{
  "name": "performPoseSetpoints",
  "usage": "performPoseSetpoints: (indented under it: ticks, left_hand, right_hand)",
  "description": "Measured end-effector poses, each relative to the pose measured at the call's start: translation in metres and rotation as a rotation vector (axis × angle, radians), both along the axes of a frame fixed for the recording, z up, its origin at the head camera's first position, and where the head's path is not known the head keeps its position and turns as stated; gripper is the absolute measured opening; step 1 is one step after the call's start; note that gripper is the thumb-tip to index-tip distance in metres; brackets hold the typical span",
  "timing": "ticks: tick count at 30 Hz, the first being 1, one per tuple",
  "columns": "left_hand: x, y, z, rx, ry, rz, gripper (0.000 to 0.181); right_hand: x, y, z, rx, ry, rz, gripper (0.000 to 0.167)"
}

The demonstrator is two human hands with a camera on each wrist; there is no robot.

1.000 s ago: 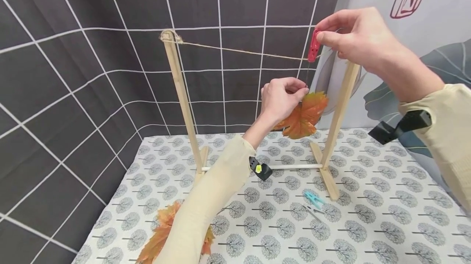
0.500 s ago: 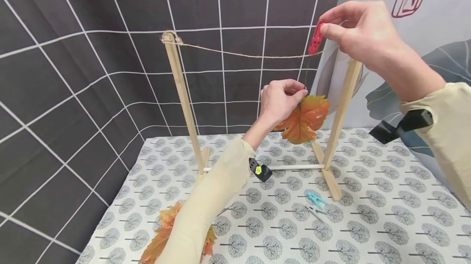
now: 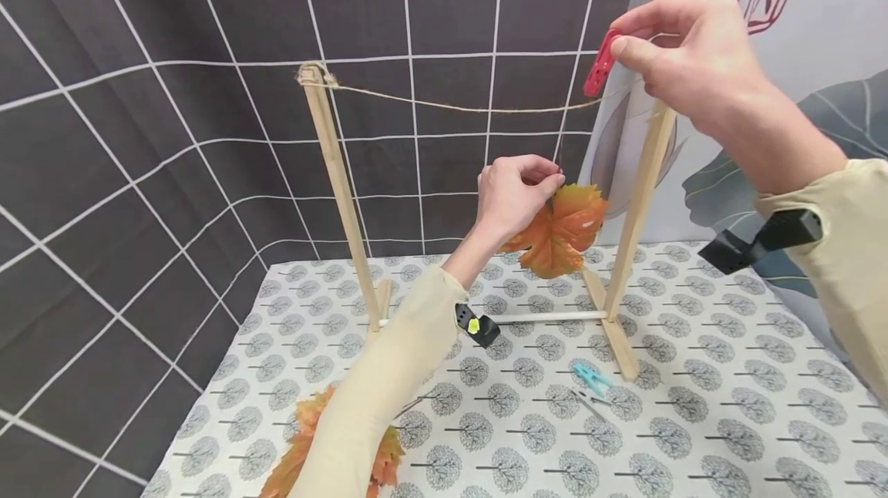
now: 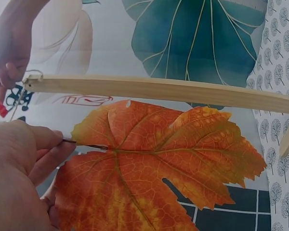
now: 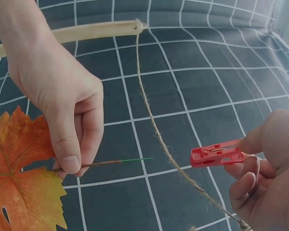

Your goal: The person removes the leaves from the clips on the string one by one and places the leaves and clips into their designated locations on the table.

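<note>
My left hand pinches the stem of an orange and yellow artificial maple leaf, which hangs below the twine. The stem's thin green tip points toward the twine but stays apart from it in the right wrist view. Higher up and to the right, my right hand holds a red clothespin between thumb and fingers. A gap separates the clothespin from the twine in the right wrist view. The left wrist view shows the leaf's veined face broadly.
Two wooden posts, the left post and the right post, carry the twine; a white rod joins their feet. A blue clothespin and a thin whitish forked thing lie on the tablecloth. More leaves lie partly under my left sleeve.
The red clothespin has come off the twine and risen slightly with my right hand. The twine now sags. My left hand and the leaf have shifted a little down and left.
</note>
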State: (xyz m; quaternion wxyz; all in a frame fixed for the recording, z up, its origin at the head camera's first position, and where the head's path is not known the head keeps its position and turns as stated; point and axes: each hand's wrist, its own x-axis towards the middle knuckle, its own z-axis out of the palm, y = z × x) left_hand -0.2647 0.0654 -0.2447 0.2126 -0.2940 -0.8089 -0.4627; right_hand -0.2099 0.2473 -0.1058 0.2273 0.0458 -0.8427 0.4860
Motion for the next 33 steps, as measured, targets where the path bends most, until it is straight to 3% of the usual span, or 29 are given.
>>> performPoseSetpoints:
  ticks: [11, 15, 20, 33]
  left_hand:
    - [-0.002, -0.011, -0.001, 0.034, -0.033, -0.014, 0.007]
    - [0.001, -0.014, -0.005, 0.04, -0.04, -0.028, 0.007]
    - [0.006, -0.017, -0.012, 0.036, -0.072, -0.045, 0.007]
    - [0.01, -0.031, -0.014, 0.019, -0.074, -0.04, 0.007]
  right_hand:
    - [0.006, 0.006, 0.0, -0.059, 0.039, 0.034, 0.019]
    - [0.006, 0.009, -0.003, -0.117, 0.036, 0.078, 0.017]
    - [0.008, 0.013, -0.009, -0.118, 0.011, 0.08, 0.02]
    - [0.011, 0.011, -0.014, -0.218, 0.043, 0.167, 0.017]
